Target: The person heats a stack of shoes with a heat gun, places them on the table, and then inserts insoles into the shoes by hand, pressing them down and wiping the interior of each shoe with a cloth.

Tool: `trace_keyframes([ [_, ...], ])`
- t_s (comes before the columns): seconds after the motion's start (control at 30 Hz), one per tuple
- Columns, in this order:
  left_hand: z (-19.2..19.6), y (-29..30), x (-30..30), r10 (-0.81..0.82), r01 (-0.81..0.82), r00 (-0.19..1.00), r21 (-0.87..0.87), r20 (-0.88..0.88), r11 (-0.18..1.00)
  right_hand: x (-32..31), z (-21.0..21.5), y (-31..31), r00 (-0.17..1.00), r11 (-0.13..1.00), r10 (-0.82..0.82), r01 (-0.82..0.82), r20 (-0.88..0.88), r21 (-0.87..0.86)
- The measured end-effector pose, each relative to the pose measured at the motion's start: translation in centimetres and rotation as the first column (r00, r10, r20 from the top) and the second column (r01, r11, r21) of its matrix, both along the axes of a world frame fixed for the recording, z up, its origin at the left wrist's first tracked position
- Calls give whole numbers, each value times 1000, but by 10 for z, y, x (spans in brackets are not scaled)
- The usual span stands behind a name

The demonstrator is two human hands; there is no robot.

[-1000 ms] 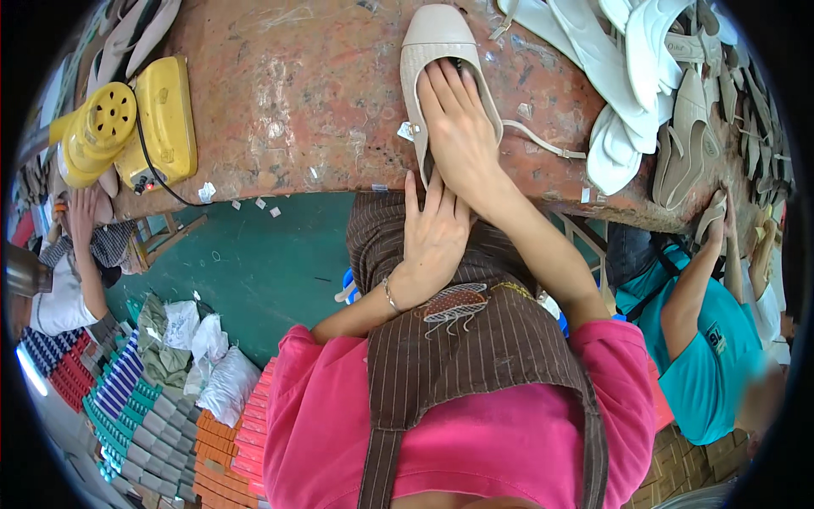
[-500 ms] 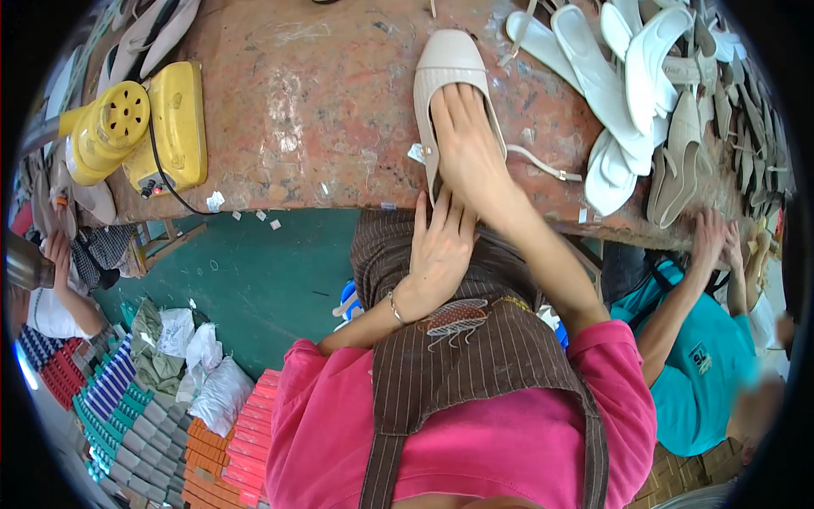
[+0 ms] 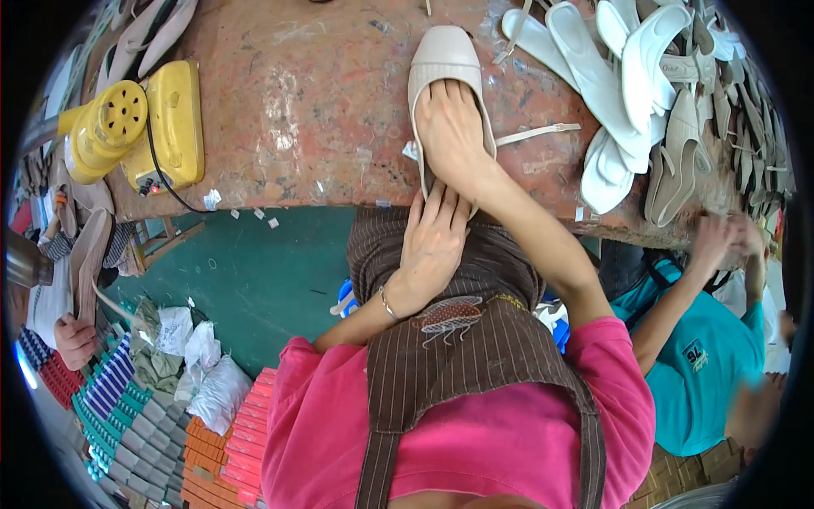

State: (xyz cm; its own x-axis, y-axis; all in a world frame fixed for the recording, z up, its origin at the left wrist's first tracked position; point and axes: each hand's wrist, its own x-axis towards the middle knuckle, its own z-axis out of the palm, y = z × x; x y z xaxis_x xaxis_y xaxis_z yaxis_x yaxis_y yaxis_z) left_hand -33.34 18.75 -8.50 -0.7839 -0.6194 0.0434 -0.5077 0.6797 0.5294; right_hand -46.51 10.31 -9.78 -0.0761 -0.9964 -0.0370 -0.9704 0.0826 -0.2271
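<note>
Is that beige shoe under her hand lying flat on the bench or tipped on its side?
Flat, sole down: the beige shoe faces opening-up on the workbench, right hand pressing inside.

It is a shoe workshop: a worn bench point(image 3: 322, 127) with many white soles point(image 3: 627, 85) and a yellow machine point(image 3: 136, 131).

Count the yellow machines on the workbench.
2: a round yellow machine at the bench's left edge, and a flat yellow box right beside it. Others may be hidden beyond the frame.

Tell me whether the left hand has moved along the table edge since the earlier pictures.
No. The left hand rests at the table edge just under the shoe, as before; only the camera view shifted.
</note>
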Motion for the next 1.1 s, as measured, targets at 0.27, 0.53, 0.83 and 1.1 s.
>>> trace_keyframes([
  [0.27, 5, -2, -3, -10, 7, 998, 49, 67, 999, -13, 0, -16, 998, 990, 54, -49, -32, 132],
  [0.53, 2, -36, -28, 306, -317, 944, -85, -126, 944, -53, 66, 22, 794, 998, -39, 60, 607, -14],
  [0.83, 20, -119, 87, 493, -442, 870, -470, -15, 765, -161, 19, 47, 828, 768, -539, 407, -155, -494],
  [1.1, 80, -225, -35, 406, -417, 816, 68, -411, 907, -155, 70, 62, 860, 730, -398, 508, 320, -456],
])
